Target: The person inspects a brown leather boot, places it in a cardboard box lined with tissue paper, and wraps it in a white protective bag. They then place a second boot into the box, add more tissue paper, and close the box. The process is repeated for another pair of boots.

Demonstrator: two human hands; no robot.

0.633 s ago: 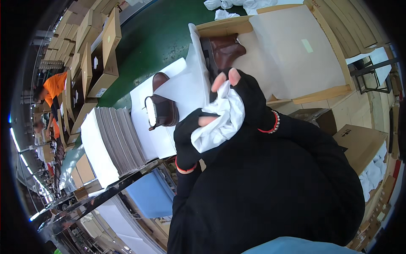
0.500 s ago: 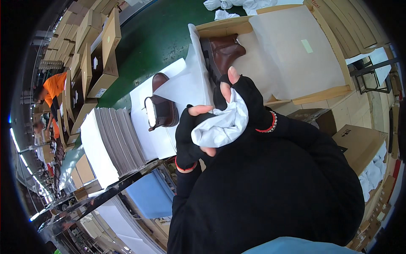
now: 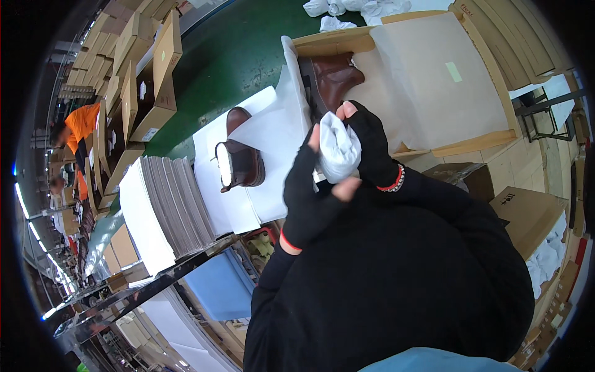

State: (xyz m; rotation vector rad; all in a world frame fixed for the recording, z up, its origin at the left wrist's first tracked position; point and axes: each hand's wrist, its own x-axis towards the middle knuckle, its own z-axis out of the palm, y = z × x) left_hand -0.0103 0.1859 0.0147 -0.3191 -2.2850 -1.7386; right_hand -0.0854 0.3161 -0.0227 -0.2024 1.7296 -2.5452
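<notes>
White tissue paper (image 3: 339, 147) is being crumpled into a wad, clenched between the left hand (image 3: 310, 198) and right hand (image 3: 372, 152) above the desk (image 3: 204, 68). Firmer squeezing is likely needed next, judged by its loose folds, beside the brown shoe (image 3: 331, 77).

one head-worn fisheye view looks steeply down, close over the workbench (image 3: 204, 68).

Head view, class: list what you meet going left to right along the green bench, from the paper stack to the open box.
Stack of paper sheets → brown shoe on white paper → wad of white paper held by both hands → open cardboard box.
</notes>
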